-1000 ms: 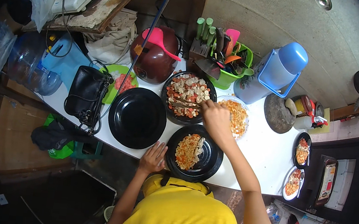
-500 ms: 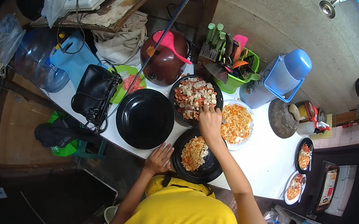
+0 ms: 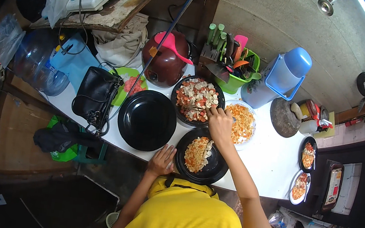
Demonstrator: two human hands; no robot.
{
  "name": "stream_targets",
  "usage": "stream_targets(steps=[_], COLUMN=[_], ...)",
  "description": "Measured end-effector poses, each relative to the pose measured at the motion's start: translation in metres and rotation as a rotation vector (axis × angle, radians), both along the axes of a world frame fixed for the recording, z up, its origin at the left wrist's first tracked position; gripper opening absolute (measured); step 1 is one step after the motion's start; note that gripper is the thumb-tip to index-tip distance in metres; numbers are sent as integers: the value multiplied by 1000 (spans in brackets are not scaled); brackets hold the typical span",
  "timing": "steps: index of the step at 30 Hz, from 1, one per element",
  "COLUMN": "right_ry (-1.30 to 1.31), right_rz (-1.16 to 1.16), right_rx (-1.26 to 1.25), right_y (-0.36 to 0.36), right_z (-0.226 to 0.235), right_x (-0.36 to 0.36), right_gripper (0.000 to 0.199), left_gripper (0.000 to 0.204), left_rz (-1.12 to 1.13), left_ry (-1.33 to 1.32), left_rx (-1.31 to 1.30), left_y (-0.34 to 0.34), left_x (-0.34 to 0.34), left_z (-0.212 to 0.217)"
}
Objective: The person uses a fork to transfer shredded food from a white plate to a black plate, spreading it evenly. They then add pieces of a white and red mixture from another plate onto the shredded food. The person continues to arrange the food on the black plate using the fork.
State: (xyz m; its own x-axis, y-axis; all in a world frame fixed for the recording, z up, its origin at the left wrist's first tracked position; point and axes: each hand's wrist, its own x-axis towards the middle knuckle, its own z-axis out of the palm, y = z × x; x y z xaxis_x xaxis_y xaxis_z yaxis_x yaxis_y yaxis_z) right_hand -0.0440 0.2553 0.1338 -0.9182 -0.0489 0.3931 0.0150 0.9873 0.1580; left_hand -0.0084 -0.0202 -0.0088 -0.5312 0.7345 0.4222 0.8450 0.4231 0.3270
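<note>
My right hand [image 3: 220,125] is closed at the near right rim of a black plate [image 3: 176,103] piled with sliced sausage and pale round slices [image 3: 197,98]. Its fingertips point into the food; what they grip, if anything, is hidden. Nearer me, a second black plate [image 3: 216,170] carries a heap of orange-flecked rice [image 3: 196,156] with pale slices along its right side. My left hand [image 3: 161,160] rests with fingers stretched out on the table edge, between this plate and a large bare black plate [image 3: 147,121]. Right of the sausage plate lies a white plate of orange-flecked rice [image 3: 241,122].
Behind stand a maroon rice cooker [image 3: 170,62] with a pink rice paddle [image 3: 172,46], a green utensil basket [image 3: 236,84] and a blue-lidded jug [image 3: 283,76]. A black bag [image 3: 96,92] sits left, a round stone slab [image 3: 283,117] right. Two filled plates [image 3: 308,154] stand at the far right edge.
My right hand has shifted slightly right and nearer me, at the sausage plate's rim. More slices lie beside the rice on the near plate. My left hand stays at the table edge.
</note>
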Motion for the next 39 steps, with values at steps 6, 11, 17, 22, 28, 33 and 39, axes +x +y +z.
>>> stream_targets(steps=[6, 11, 17, 22, 28, 33, 39], right_ry=[57, 103, 67, 23, -57, -43, -52], right_rz=[-44, -123, -271, -354, -359, -365, -385], right_rx=[-49, -142, -227, -285, -254, -181, -225], right_y=[3, 14, 5, -34, -61, -65, -70], right_z=[19, 30, 31, 32, 12, -10, -9], right_x=[22, 71, 163, 229, 263, 271, 272], right_gripper=[23, 28, 22, 18, 33, 33, 32], left_gripper=[57, 56, 55, 57, 57, 57, 59], left_rz=[3, -7, -8, -34, -37, -49, -70], left_ry=[19, 28, 16, 2, 10, 19, -5], left_rx=[18, 35, 45, 66, 68, 71, 64], left_y=[0, 2, -1, 0, 1, 0, 0], left_x=[0, -1, 0, -2, -2, -3, -6], left_z=[-4, -2, -6, -3, -6, -5, -5])
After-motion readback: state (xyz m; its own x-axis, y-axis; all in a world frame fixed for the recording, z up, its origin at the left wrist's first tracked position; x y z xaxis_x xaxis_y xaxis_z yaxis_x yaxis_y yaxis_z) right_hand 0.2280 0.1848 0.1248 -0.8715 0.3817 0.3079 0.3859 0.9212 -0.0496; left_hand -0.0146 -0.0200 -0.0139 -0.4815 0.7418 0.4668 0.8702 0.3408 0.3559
